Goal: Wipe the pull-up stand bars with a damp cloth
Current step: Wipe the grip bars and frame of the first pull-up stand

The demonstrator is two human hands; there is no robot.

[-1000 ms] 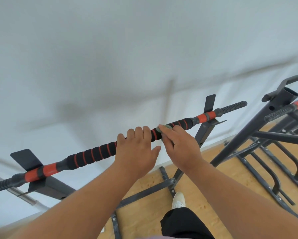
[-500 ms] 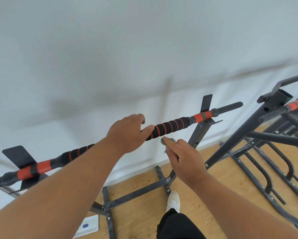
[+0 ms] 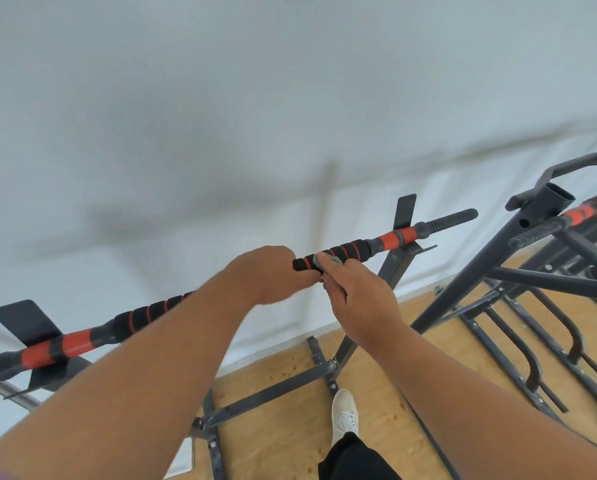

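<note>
1. My left hand gripped the bar of the stand.
2. My right hand pinched the cloth against the bar, touching the left.
3. A second stand stood at right.
4. Wood floor met a white wall; my shoe showed below.

No text, label, brand, number or sign can be read anywhere in view.
</note>
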